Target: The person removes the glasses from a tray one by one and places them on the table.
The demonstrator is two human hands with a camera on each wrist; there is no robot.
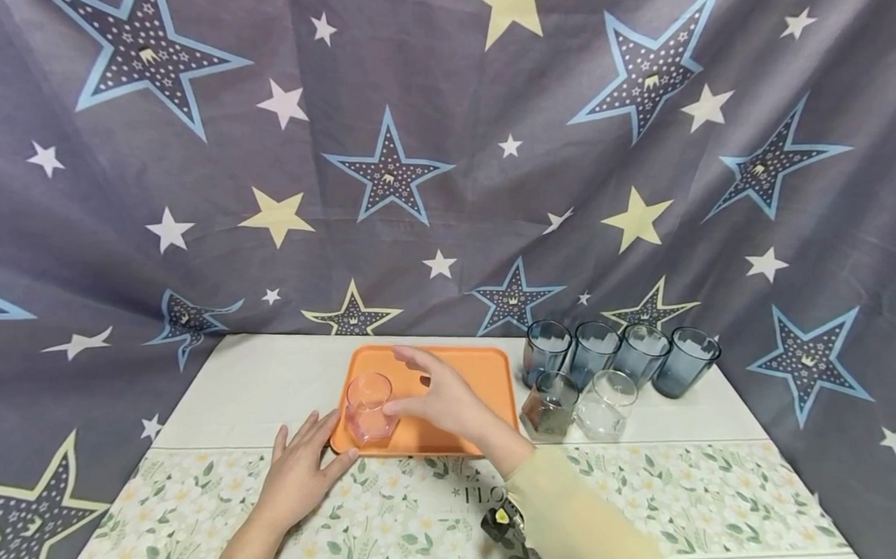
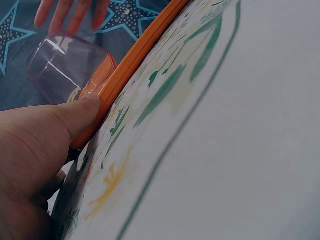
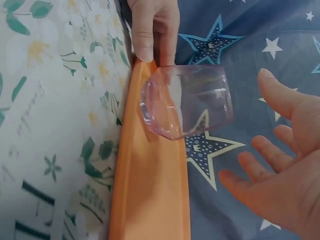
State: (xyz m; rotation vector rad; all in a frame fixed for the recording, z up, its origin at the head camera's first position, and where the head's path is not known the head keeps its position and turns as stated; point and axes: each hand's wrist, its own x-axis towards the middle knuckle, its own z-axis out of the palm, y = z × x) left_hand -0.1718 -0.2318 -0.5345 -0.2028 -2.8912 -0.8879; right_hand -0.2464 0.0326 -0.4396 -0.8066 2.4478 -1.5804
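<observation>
A clear pinkish cup (image 1: 371, 410) with a faceted base stands upright near the left end of an orange tray (image 1: 463, 439). My left hand (image 1: 298, 477) holds the tray's front left corner, its thumb (image 2: 82, 112) on the front rim and its fingers along the left side. My right hand (image 1: 439, 396) hovers over the tray just right of the cup, fingers spread and holding nothing. In the right wrist view a gap shows between the right hand (image 3: 285, 155) and the cup (image 3: 195, 100).
Right of the tray, several blue glasses (image 1: 595, 353) stand in a back row. A dark grey glass (image 1: 550, 409) and a clear glass (image 1: 605, 407) stand before them. A floral runner (image 1: 408, 511) crosses the white table (image 1: 210, 402). A star-patterned curtain (image 1: 454, 146) hangs behind.
</observation>
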